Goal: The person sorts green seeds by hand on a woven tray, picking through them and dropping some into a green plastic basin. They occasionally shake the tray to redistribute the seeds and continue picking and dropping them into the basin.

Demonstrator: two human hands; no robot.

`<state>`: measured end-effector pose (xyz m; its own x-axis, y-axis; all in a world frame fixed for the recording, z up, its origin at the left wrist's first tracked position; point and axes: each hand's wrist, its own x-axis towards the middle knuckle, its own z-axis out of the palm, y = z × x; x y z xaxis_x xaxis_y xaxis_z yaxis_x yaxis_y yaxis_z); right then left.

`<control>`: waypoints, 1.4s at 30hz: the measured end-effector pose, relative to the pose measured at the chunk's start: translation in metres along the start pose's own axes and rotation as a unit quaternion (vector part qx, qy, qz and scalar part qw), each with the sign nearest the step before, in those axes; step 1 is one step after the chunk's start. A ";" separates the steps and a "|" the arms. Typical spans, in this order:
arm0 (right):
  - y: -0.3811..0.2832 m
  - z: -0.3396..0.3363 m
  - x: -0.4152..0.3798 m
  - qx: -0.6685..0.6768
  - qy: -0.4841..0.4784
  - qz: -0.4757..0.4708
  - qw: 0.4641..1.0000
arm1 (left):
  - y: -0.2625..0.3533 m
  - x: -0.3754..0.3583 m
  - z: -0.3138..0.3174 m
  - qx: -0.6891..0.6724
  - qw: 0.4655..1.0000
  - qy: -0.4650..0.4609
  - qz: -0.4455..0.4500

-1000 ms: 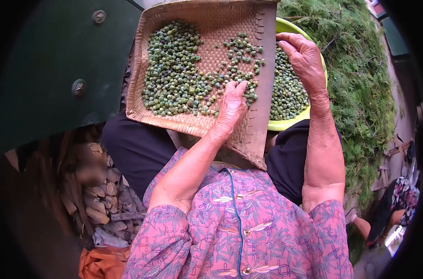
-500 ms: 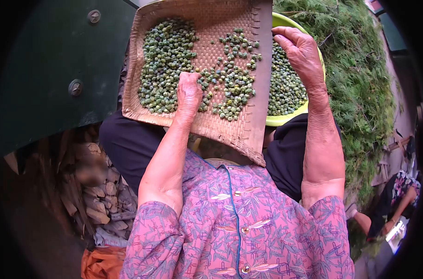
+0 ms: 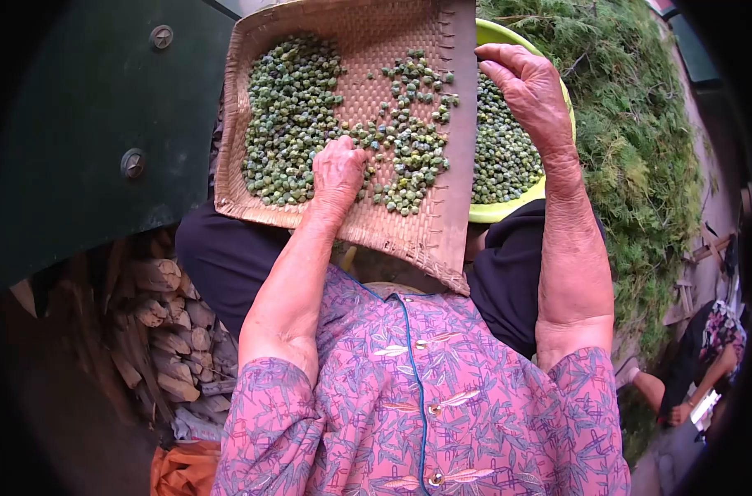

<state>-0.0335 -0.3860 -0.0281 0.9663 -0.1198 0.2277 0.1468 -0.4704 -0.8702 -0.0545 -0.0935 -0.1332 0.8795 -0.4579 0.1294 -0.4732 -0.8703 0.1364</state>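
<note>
A woven tray (image 3: 376, 227) rests across my lap, holding green round fruits (image 3: 289, 107) in a dense pile at the left and a looser group nearer the right edge. My left hand (image 3: 340, 169) is over the fruits between these groups, fingers curled down and pressed together; whatever they hold is hidden. At the tray's right edge, my right hand (image 3: 521, 78) has its thumb and forefinger close to the rim, and its fingertips are partly hidden there. Under and beside that hand, a yellow-green basin (image 3: 508, 208) contains many more green fruits (image 3: 500, 153).
Leafy green branches (image 3: 632, 157) are heaped at the right. Stacked firewood (image 3: 173, 339) lies at the lower left below a dark green metal panel (image 3: 70, 140), near an orange cloth (image 3: 186, 471). Another person (image 3: 711, 355) is at the lower right edge.
My left hand has shifted slightly down, its fingertips a little to the right. The tray and my right hand appear slightly further left in view.
</note>
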 end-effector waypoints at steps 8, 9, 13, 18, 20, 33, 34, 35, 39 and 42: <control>-0.001 -0.001 -0.001 -0.021 0.010 -0.034 0.999 | -0.003 0.000 0.001 -0.028 0.998 -0.045 -0.017; -0.001 -0.001 -0.001 -0.025 0.012 -0.034 0.999 | -0.006 -0.001 0.001 -0.027 0.998 -0.045 -0.016; -0.002 -0.001 0.000 -0.019 0.011 -0.033 0.999 | -0.004 -0.002 -0.029 -0.505 0.794 -0.070 -0.332; -0.009 -0.001 -0.001 -0.037 -0.025 -0.008 0.999 | -0.007 -0.010 -0.034 -0.458 0.827 -0.111 -0.307; -0.006 0.002 -0.002 -0.027 -0.006 -0.020 0.999 | -0.006 -0.010 -0.024 -0.297 0.933 -0.062 -0.196; 0.000 0.000 0.000 -0.007 0.017 -0.037 0.999 | -0.013 -0.001 -0.007 -0.012 0.995 0.012 -0.098; 0.000 0.001 0.000 -0.007 0.016 -0.037 0.999 | -0.012 -0.001 -0.007 -0.012 0.995 0.012 -0.099; 0.000 0.001 0.000 -0.015 0.016 -0.045 0.999 | -0.011 0.000 -0.006 -0.007 0.992 0.013 -0.127; -0.002 0.003 0.000 -0.022 0.013 -0.048 0.999 | -0.012 0.001 -0.004 -0.004 0.987 -0.013 -0.158; -0.003 0.002 0.001 -0.027 0.008 -0.052 0.998 | -0.006 0.011 -0.013 -0.357 0.898 -0.095 -0.239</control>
<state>-0.0327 -0.3832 -0.0263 0.9425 -0.0819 0.3240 0.2347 -0.5278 -0.8163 -0.0426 -0.0911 -0.1202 0.9516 -0.1434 -0.2719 0.1094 -0.6687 0.7355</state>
